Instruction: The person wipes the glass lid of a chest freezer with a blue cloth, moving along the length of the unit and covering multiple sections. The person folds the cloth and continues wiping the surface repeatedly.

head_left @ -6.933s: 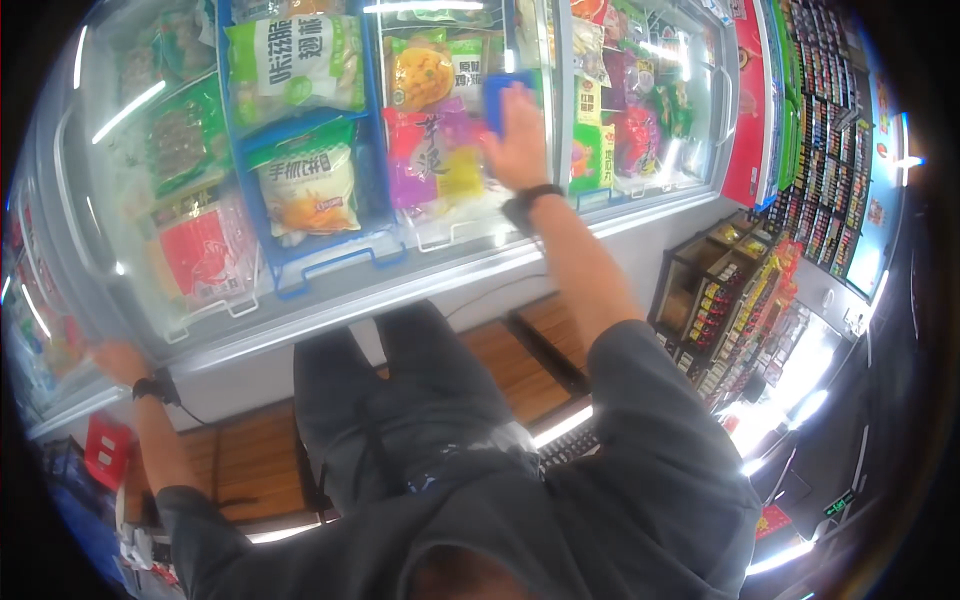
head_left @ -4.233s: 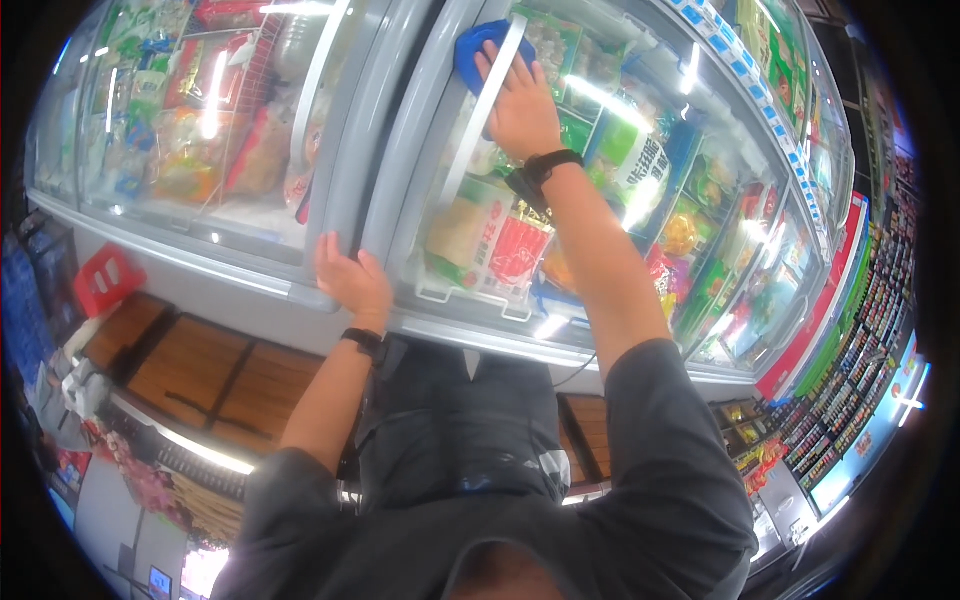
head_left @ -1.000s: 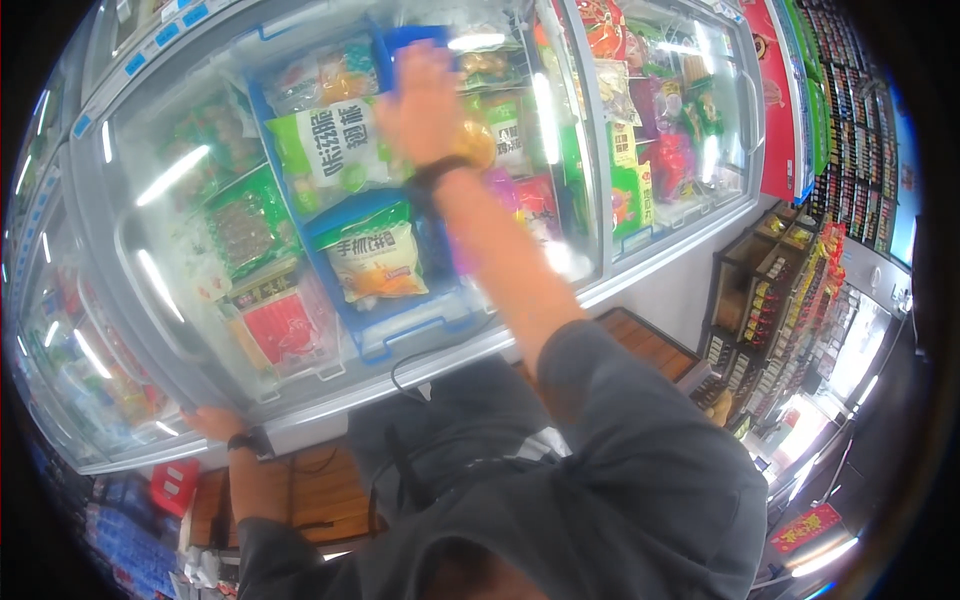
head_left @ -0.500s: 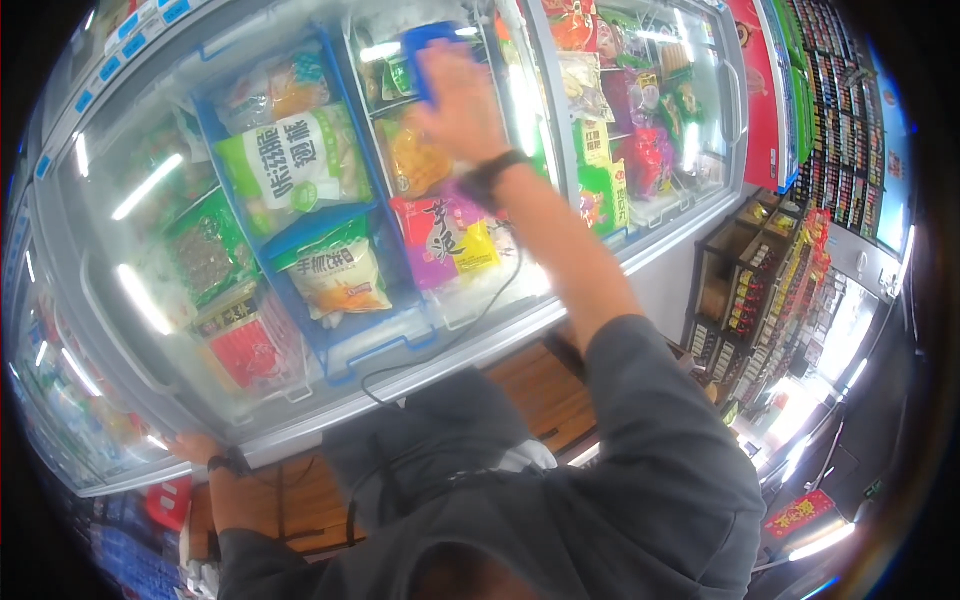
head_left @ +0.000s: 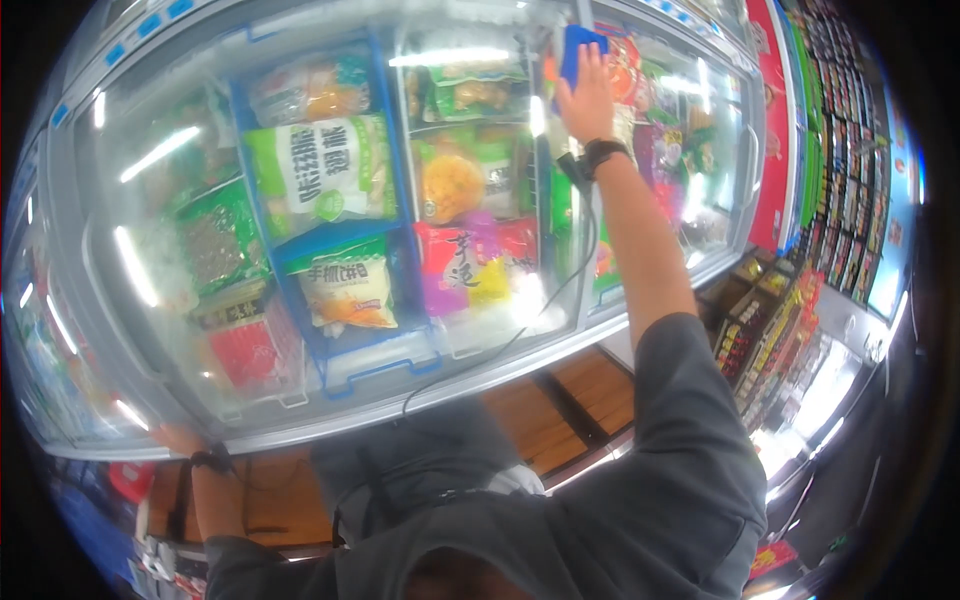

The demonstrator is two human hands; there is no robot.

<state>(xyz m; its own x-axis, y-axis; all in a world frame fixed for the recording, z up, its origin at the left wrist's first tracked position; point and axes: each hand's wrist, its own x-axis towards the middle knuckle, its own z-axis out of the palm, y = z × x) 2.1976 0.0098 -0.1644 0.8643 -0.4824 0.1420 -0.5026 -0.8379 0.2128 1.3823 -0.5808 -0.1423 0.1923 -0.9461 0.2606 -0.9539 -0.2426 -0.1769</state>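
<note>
A blue cloth [head_left: 582, 48] is pressed flat against the curved glass lid [head_left: 160, 240] of a chest freezer [head_left: 420, 385] by the right hand [head_left: 587, 98], whose fingers are spread open over the cloth rather than curled round it. The cloth is seen at the far side of the glass, right of centre, with its upper edge showing beyond the fingertips. A dark wristband [head_left: 603, 153] is worn on the right wrist, and a thin black cable [head_left: 520, 335] is seen running from it down toward the near edge of the freezer. The left hand [head_left: 180, 440] is laid on the near rim of the freezer at the far left; how far it is closed cannot be told, as it is small and blurred near the picture's edge. Under the glass, bagged frozen foods are held in blue-edged baskets: a green and white bag [head_left: 318, 170], a yellow bag [head_left: 345, 293] nearer, and a pink bag [head_left: 470, 268] to its right. Stocked shelves [head_left: 850, 200] are seen at the right.
</note>
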